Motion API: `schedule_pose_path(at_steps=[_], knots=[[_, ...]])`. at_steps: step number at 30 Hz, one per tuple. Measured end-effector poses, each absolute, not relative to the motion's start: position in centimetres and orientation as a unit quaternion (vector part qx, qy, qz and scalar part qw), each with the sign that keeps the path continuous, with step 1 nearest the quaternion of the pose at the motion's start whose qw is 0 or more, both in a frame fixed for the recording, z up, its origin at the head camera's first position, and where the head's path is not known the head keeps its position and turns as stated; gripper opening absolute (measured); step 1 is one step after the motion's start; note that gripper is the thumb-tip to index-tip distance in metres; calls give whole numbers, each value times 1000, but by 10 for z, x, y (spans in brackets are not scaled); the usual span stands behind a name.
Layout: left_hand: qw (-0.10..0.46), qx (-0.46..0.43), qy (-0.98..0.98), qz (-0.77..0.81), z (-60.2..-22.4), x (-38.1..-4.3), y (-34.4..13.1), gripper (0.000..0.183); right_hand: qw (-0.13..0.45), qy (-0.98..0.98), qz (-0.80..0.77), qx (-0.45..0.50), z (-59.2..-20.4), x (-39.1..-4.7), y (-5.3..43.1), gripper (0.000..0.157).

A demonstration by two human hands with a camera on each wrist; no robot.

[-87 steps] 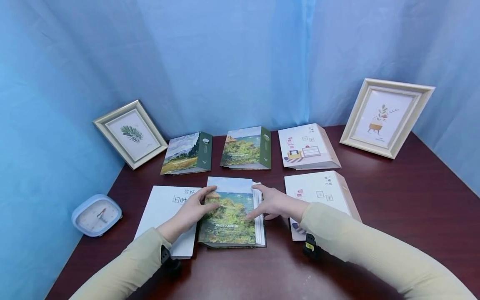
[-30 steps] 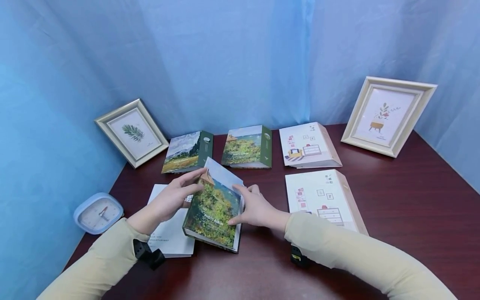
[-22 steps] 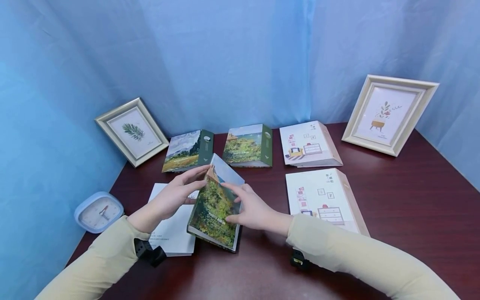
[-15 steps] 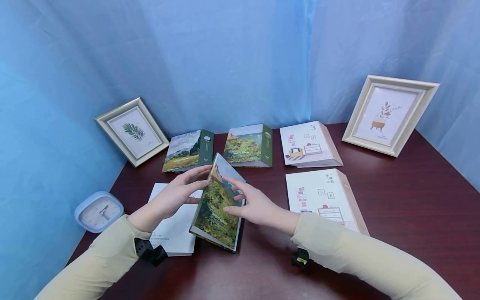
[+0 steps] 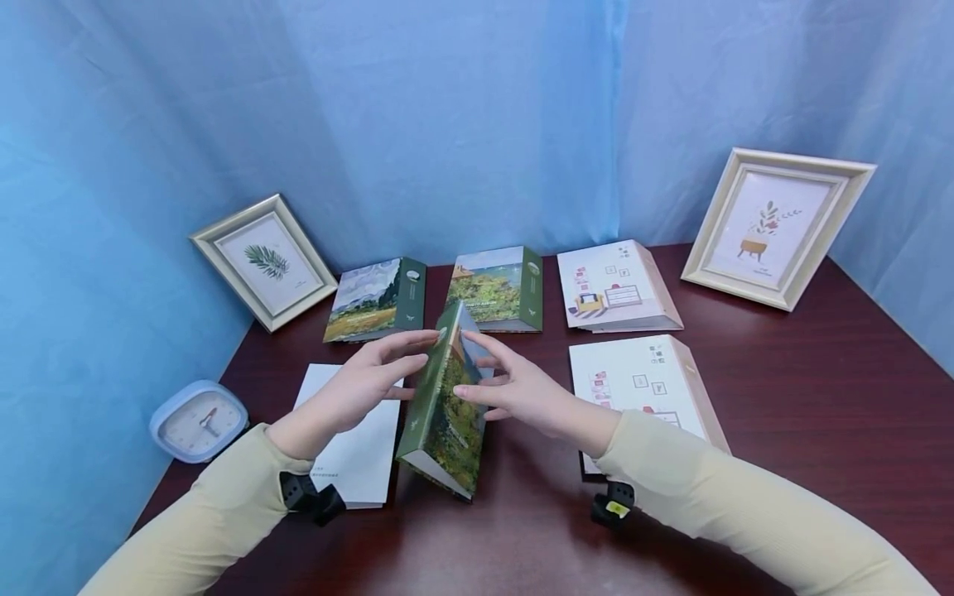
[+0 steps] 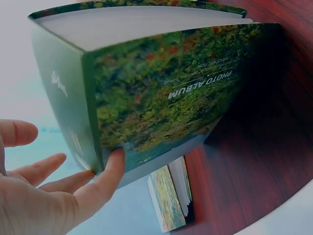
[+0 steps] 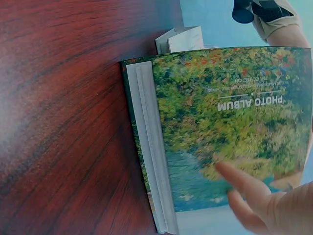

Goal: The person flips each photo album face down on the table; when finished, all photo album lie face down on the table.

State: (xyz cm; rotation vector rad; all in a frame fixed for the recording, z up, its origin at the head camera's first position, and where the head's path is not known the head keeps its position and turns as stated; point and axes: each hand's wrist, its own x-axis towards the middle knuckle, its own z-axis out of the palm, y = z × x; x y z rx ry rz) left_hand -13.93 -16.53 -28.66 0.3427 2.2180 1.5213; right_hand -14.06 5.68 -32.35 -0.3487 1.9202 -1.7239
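Observation:
A thick photo album [image 5: 457,426] with a painted garden-and-sea cover stands steeply tilted near the middle of the table, its green spine raised to the left. My left hand [image 5: 354,387] pinches the upper spine. In the left wrist view, one digit of that hand lies on the cover of the photo album [image 6: 161,93] while others spread beside the spine. My right hand [image 5: 532,393] is at the cover side, index finger near the top edge. The right wrist view shows its digits loosely extended over the cover of the photo album [image 7: 234,132].
Behind are a landscape album [image 5: 365,302], a second garden album [image 5: 488,285] and a white illustrated album [image 5: 614,285]. Another white album [image 5: 626,372] lies right, a white book [image 5: 358,455] left. A blue clock [image 5: 199,420] and picture frames [image 5: 268,263] stand at the sides.
From lying flat, the album has been turned up onto edge, its green spine coming into view. The right hand has shifted slightly right since half a second ago; the left moved with the spine.

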Motion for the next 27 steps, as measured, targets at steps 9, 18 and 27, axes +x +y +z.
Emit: schedule_pose_path(at_steps=[9,18,27], knots=[[216,125,778,576,-292,-139,-158,47,239,718,-642,-119,-325,-137,63,75],[226,118,770,585,-303,-139,-157,49,238,728,-631,-121,-327,-138,70,77],[225,135,773,578,-315,-137,-155,52,243,729,-627,-130,-328,-138,76,75]])
